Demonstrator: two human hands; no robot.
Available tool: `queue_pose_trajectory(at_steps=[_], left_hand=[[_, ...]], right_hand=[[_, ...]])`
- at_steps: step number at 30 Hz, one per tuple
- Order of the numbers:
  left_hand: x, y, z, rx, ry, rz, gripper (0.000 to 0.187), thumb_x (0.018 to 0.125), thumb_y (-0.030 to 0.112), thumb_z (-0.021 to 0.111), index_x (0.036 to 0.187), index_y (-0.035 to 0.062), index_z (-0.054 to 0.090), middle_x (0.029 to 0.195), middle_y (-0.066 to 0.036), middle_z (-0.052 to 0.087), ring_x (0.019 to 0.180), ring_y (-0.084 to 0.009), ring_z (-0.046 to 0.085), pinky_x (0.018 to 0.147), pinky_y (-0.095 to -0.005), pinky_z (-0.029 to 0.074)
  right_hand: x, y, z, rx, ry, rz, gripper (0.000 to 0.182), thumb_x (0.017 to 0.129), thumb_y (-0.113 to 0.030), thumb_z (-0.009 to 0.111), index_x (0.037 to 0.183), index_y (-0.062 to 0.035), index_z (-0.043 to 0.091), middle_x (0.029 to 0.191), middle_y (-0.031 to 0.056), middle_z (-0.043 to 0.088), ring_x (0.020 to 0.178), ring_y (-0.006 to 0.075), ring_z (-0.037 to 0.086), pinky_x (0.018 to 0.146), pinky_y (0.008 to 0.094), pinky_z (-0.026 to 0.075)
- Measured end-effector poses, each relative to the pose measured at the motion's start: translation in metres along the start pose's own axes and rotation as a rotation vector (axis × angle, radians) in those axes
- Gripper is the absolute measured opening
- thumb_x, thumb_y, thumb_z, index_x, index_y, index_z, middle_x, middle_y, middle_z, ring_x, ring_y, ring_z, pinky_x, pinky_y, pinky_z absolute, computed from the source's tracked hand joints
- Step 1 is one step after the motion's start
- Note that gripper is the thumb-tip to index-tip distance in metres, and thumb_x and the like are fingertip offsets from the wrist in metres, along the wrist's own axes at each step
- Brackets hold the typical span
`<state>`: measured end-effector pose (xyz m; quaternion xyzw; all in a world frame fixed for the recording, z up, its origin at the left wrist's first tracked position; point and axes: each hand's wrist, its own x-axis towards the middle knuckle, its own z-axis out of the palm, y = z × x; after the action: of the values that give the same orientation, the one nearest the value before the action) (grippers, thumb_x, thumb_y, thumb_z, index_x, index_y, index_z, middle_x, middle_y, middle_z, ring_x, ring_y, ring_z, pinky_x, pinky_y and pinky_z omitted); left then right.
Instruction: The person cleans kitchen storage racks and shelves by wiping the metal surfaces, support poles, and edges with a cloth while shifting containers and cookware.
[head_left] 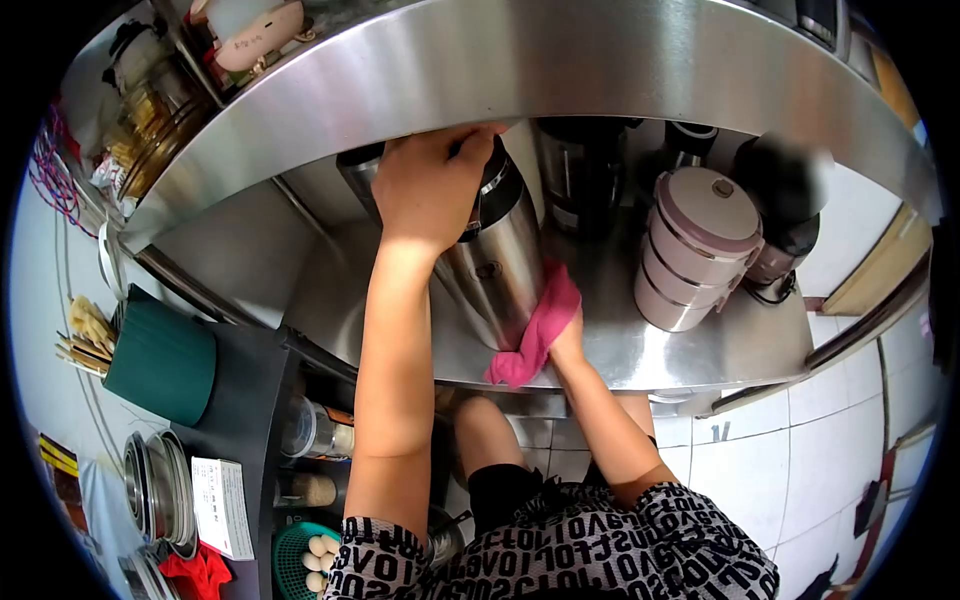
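Note:
A tall stainless-steel thermos [490, 275] with a black top stands slightly tilted in view on a steel shelf [610, 365]. My left hand [430, 190] is closed around its upper part, covering much of the lid and handle. Low on the thermos's right side, my right hand [568, 338] presses a crumpled pink cloth [545, 325] against the steel; the cloth hides most of its fingers. To the right of the cloth sits a pale pink stacked lunch box [695, 250] with a round lid.
A steel upper shelf edge [560, 60] overhangs my hands. Behind stand a dark pot-like container [580, 180] and a black-topped appliance [785, 220]. At left are a green bin [160, 355], stacked metal plates [170, 490] and a green basket [290, 560] of eggs.

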<state>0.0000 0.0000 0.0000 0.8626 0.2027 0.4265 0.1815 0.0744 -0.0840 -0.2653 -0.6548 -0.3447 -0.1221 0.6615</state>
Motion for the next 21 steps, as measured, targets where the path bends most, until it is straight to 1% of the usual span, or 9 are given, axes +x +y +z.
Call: queue_pose_trajectory(at_steps=[2, 4, 6, 8, 13, 15, 16, 18, 21], left_hand=[[0.001, 0.002, 0.000, 0.024, 0.038, 0.032, 0.026, 0.087, 0.033, 0.058, 0.097, 0.0180, 0.077, 0.100, -0.003, 0.072, 0.094, -0.0198, 0.064, 0.087, -0.0271, 0.049], [0.002, 0.011, 0.004, -0.011, 0.019, -0.024, 0.026, 0.088, 0.032, 0.057, 0.097, 0.0184, 0.077, 0.098, -0.003, 0.071, 0.092, -0.0181, 0.065, 0.082, -0.0274, 0.050], [-0.001, 0.021, 0.006, -0.064, -0.011, -0.103, 0.026, 0.088, 0.032, 0.057, 0.097, 0.0188, 0.077, 0.097, -0.002, 0.071, 0.090, -0.0164, 0.065, 0.077, -0.0277, 0.052], [0.000, 0.027, 0.004, -0.085, -0.041, -0.167, 0.025, 0.088, 0.035, 0.054, 0.094, 0.0246, 0.077, 0.096, -0.006, 0.071, 0.103, -0.0285, 0.061, 0.091, -0.0375, 0.046], [0.000, 0.000, 0.005, -0.002, 0.096, -0.081, 0.025, 0.088, 0.035, 0.054, 0.092, 0.0231, 0.076, 0.093, -0.008, 0.071, 0.103, -0.0304, 0.061, 0.093, -0.0394, 0.046], [0.002, -0.010, 0.010, 0.020, 0.161, -0.066, 0.026, 0.088, 0.034, 0.054, 0.092, 0.0219, 0.076, 0.094, -0.009, 0.071, 0.104, -0.0313, 0.060, 0.094, -0.0401, 0.045], [0.002, -0.013, 0.016, 0.082, 0.248, -0.026, 0.028, 0.088, 0.034, 0.053, 0.094, 0.0198, 0.076, 0.097, -0.007, 0.071, 0.104, -0.0305, 0.060, 0.094, -0.0381, 0.045], [0.002, -0.014, 0.021, 0.140, 0.365, 0.080, 0.029, 0.090, 0.031, 0.052, 0.094, 0.0151, 0.076, 0.099, -0.007, 0.071, 0.107, -0.0305, 0.058, 0.095, -0.0362, 0.044], [-0.005, -0.016, 0.016, -0.085, 0.342, 0.139, 0.028, 0.091, 0.028, 0.053, 0.094, 0.0123, 0.076, 0.098, -0.009, 0.071, 0.105, -0.0311, 0.058, 0.094, -0.0353, 0.044]], right_hand=[[-0.007, -0.020, -0.015, -0.213, -0.200, 0.211, 0.047, 0.084, -0.017, 0.059, 0.129, -0.0036, 0.051, 0.111, 0.0267, 0.061, 0.102, 0.0391, 0.060, 0.092, 0.0415, 0.045], [-0.006, -0.054, -0.024, -0.198, -0.321, 0.302, 0.043, 0.083, -0.015, 0.058, 0.124, -0.0017, 0.052, 0.114, 0.0286, 0.058, 0.107, 0.0414, 0.056, 0.094, 0.0433, 0.043], [-0.026, -0.068, -0.020, -0.187, -0.385, 0.245, 0.044, 0.081, -0.012, 0.059, 0.122, 0.0027, 0.052, 0.119, 0.0326, 0.052, 0.116, 0.0482, 0.047, 0.098, 0.0493, 0.038], [-0.056, -0.063, 0.002, -0.290, -0.224, -0.157, 0.064, 0.078, -0.013, 0.062, 0.134, 0.0099, 0.042, 0.135, 0.0393, 0.035, 0.126, 0.0611, 0.028, 0.106, 0.0620, 0.026], [-0.080, -0.042, 0.018, -0.404, -0.300, -0.008, 0.064, 0.075, -0.012, 0.063, 0.131, 0.0131, 0.044, 0.148, 0.0431, 0.011, 0.135, 0.0601, 0.020, 0.111, 0.0645, 0.020], [-0.063, -0.031, 0.004, -0.534, -0.330, -0.162, 0.064, 0.074, -0.013, 0.065, 0.129, 0.0119, 0.045, 0.148, 0.0411, 0.017, 0.136, 0.0562, 0.023, 0.111, 0.0638, 0.021], [-0.056, -0.022, -0.001, -0.684, -0.396, -0.192, 0.061, 0.073, -0.016, 0.067, 0.126, 0.0083, 0.051, 0.147, 0.0348, 0.027, 0.132, 0.0482, 0.035, 0.111, 0.0621, 0.023], [-0.040, -0.008, -0.017, -0.840, -0.513, 0.014, 0.051, 0.069, -0.019, 0.070, 0.116, 0.0000, 0.063, 0.137, 0.0211, 0.049, 0.118, 0.0389, 0.049, 0.110, 0.0618, 0.026], [-0.025, 0.010, -0.039, -0.972, -0.454, 0.095, 0.036, 0.069, -0.025, 0.069, 0.094, 0.0006, 0.072, 0.140, 0.0205, 0.047, 0.133, 0.0410, 0.038, 0.108, 0.0713, 0.017]])
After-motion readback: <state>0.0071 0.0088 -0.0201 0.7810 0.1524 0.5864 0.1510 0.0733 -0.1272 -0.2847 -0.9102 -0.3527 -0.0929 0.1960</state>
